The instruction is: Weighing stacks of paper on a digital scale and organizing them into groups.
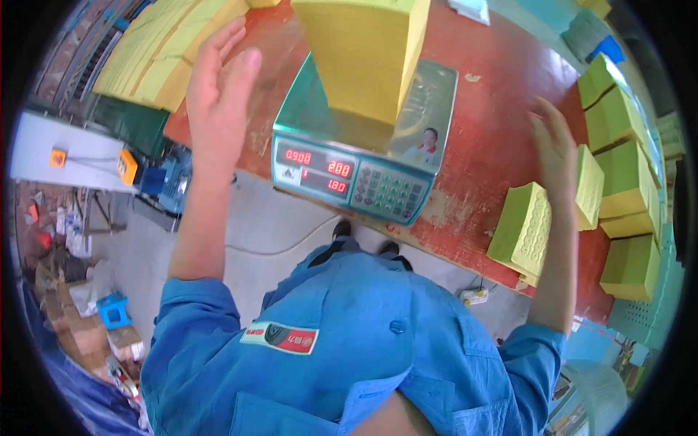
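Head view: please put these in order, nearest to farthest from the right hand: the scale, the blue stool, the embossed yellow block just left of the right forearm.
From the right hand:
1. embossed yellow block, on the right part of the red table
2. scale, left of the hand
3. blue stool, at the view's lower left

Ylw blk point(360, 58), upright, on lit dig. scale point(354, 174)

Glossy metal scale pan point(436, 91)
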`<state>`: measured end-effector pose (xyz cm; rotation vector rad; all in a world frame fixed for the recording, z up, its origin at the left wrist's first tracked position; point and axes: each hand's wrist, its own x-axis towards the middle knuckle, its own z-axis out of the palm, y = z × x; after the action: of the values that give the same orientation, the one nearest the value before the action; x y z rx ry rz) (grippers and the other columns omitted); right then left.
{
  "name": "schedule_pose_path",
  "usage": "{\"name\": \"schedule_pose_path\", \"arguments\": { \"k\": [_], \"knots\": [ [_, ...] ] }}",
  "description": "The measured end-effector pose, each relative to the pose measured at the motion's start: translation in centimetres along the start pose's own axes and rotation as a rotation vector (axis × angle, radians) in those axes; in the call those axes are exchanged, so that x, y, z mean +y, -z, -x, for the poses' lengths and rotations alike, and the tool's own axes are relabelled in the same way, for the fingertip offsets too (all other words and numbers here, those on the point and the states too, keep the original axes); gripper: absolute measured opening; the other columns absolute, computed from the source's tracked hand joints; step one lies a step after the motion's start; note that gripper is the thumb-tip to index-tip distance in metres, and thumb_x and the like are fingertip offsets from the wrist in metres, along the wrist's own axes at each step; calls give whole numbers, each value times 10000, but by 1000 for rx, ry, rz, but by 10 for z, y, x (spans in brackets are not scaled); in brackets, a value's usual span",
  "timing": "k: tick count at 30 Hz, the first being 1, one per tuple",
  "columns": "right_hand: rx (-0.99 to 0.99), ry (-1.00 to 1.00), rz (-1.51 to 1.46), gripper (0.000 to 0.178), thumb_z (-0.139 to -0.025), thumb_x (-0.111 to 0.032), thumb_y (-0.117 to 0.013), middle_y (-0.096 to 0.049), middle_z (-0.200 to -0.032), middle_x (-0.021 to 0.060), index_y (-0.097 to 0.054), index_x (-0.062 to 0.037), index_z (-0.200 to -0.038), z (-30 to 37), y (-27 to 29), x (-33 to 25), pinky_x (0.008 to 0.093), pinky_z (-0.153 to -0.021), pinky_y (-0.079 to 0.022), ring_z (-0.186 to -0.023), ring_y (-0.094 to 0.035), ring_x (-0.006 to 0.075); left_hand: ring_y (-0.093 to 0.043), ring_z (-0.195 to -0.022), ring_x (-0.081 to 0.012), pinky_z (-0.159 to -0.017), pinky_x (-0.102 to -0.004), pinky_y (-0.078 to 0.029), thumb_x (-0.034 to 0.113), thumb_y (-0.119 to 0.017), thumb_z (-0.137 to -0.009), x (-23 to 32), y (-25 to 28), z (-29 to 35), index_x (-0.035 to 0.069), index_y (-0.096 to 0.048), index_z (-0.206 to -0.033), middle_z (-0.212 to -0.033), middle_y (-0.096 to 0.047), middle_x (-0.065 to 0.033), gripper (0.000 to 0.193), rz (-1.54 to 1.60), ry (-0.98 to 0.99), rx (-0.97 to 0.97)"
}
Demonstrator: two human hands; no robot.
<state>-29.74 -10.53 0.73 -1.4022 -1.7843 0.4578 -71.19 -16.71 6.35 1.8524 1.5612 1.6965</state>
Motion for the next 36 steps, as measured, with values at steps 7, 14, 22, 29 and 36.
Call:
{"name": "schedule_pose_path", "arguments": {
  "k": [7, 14, 22, 29, 36],
  "knots": [
    [-71, -285, -856, 442, -1024, -361, -458, -602, -1267, 124, -587, -14, -1266, -102, -155, -1, 388, -939, -471, -1152, -571, 234, -426, -1366, -228, -1103, -360, -322, 496, -499, -988, -31, -41, -127, 16, -402, -1450, -1430, -502, -142, 673, 685, 720, -452],
    [134, -163, -827, 533, -1052, -397, -366, -630, -1249, 180, -569, 56, -1247, -67, -213, -44, 338, -1030, -398, -1181, -564, 253, -599, -1186, -215, -1028, -372, -455, 424, -629, -926, -52, -52, -142, 39, -514, -1375, -1323, -608, -97, 602, 553, 894, -928],
    [604, -284, -554, 328, -1013, -229, -498, -654, -1080, 134, -596, 16, -1208, 90, -151, -93, 309, -876, -482, -1047, -603, 194, -613, -1165, -229, -999, -372, -486, 357, -630, -924, -36, -66, -120, 17, -484, -1388, -1309, -607, -139, 593, 600, 901, -1320],
    [227, -915, -1179, 419, -1053, -354, -429, -679, -1029, 101, -603, -12, -1221, 207, -191, -93, 346, -829, -549, -910, -654, 178, -627, -1146, -222, -977, -370, -505, 367, -636, -918, -14, -107, -119, 19, -473, -1395, -1303, -609, -144, 612, 648, 910, -1544],
    [128, -631, -1487, 584, -1064, -428, -332, -586, -1308, 166, -424, 20, -1428, 195, -189, -93, 425, -1052, -432, -1183, -584, 286, -634, -1128, -232, -974, -374, -505, 371, -635, -916, -16, -109, -103, 15, -467, -1394, -1296, -611, -146, 620, 594, 858, -1515]
  ]
}}
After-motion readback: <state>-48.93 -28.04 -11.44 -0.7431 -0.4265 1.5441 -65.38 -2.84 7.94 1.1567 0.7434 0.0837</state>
